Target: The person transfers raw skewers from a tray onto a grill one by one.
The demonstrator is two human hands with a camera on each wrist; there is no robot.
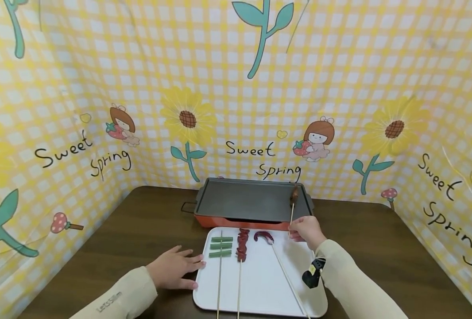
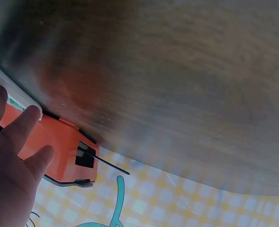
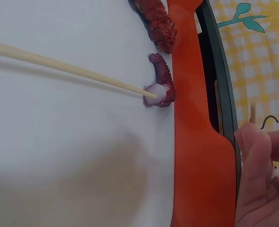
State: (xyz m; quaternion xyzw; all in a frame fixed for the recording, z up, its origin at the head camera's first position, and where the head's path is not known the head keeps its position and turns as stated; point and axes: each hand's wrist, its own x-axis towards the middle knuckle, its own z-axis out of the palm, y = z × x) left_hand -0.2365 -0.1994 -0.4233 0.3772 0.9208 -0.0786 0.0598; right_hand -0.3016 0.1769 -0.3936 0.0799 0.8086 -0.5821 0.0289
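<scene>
In the head view my right hand [image 1: 307, 231] pinches the stick of a skewer bearing a small brown piece of food [image 1: 294, 196], over the right end of the griddle [image 1: 244, 199]. Whether the food touches the plate I cannot tell. Only the stick's end shows above the fingertips in the right wrist view. My left hand [image 1: 176, 268] lies with spread fingers at the left edge of the white tray [image 1: 260, 297]. On that tray lie a skewer of green vegetable pieces [image 1: 221, 254], a red meat skewer [image 1: 241, 244] and a purple octopus tentacle skewer [image 1: 264, 236].
Behind the tray stands the griddle's orange base [image 1: 212, 221], with a wire handle [image 1: 187, 207] at its left. Dark wooden tabletop [image 1: 140, 226] extends to both sides. A yellow checked cloth [image 1: 236, 110] hangs behind and along the sides.
</scene>
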